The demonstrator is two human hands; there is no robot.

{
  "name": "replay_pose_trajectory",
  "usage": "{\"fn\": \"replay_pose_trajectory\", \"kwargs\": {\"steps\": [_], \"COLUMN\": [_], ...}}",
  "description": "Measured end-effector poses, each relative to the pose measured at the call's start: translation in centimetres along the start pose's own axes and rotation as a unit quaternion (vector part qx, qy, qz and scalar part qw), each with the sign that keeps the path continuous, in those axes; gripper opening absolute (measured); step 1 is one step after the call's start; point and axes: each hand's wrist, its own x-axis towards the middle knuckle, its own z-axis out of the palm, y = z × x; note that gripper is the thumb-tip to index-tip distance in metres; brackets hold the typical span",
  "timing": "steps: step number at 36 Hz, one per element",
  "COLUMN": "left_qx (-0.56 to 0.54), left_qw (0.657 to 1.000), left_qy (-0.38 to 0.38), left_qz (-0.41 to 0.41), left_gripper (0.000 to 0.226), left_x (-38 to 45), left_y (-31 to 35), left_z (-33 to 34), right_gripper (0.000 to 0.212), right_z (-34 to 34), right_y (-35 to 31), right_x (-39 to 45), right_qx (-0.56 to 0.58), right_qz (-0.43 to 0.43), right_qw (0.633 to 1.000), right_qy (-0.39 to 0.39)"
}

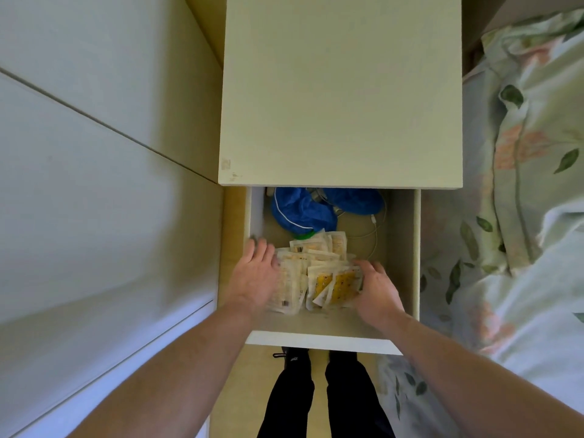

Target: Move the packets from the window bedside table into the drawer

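A heap of several clear packets with white and yellow-orange print (316,270) lies inside the pulled-out drawer (322,341) of the pale bedside table (341,90). My left hand (256,276) lies with straight fingers against the heap's left side. My right hand (376,289) curls its fingers over the packets on the right side, touching them. Both forearms reach down into the drawer. The table top above shows no packets.
At the drawer's back lie a crumpled blue cloth item (303,210) and a white cable (374,229). A bed with floral bedding (521,184) stands at the right. White panels (94,153) fill the left. My legs in dark trousers (316,396) show below the drawer.
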Motion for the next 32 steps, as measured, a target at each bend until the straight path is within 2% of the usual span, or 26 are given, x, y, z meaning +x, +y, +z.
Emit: {"fn": "replay_pose_trajectory", "kwargs": {"steps": [3,9,11,14,20,24,27,32], "left_qx": [0.014,-0.035,-0.066,-0.137,-0.285,-0.346,-0.372,-0.345], "left_qw": [1.0,0.999,0.997,0.986,0.95,0.93,0.918,0.921], "left_qy": [0.007,0.022,0.035,0.078,0.128,0.126,0.13,0.127], "left_qz": [-0.008,-0.019,-0.027,-0.046,-0.02,0.012,0.045,0.13], "left_gripper": [0.081,0.095,0.091,0.073,0.072,0.066,0.059,0.049], "left_x": [0.1,-0.4,-1.0,-2.9,-10.7,-17.8,-22.2,-27.6], "left_y": [0.0,0.4,0.5,0.5,0.0,-0.5,-0.4,0.6], "left_z": [0.5,1.0,0.4,-1.5,-8.6,-14.8,-18.7,-22.4], "right_gripper": [0.072,0.071,0.071,0.074,0.069,0.066,0.065,0.058], "right_z": [0.0,-0.8,-1.2,-2.6,-7.9,-11.8,-14.0,-14.8], "right_y": [-0.2,-0.7,-0.9,-1.6,-4.1,-5.9,-6.5,-5.9], "right_x": [0.1,-0.9,-1.8,-4.4,-14.0,-22.3,-28.1,-37.5], "right_qx": [-0.003,-0.007,-0.018,-0.013,0.03,0.069,0.091,0.145], "right_qz": [0.001,-0.011,-0.017,-0.015,-0.019,-0.023,-0.017,0.005], "right_qw": [1.0,1.0,1.0,1.0,0.999,0.996,0.991,0.97], "right_qy": [-0.009,-0.019,-0.016,-0.016,0.013,0.054,0.099,0.194]}}
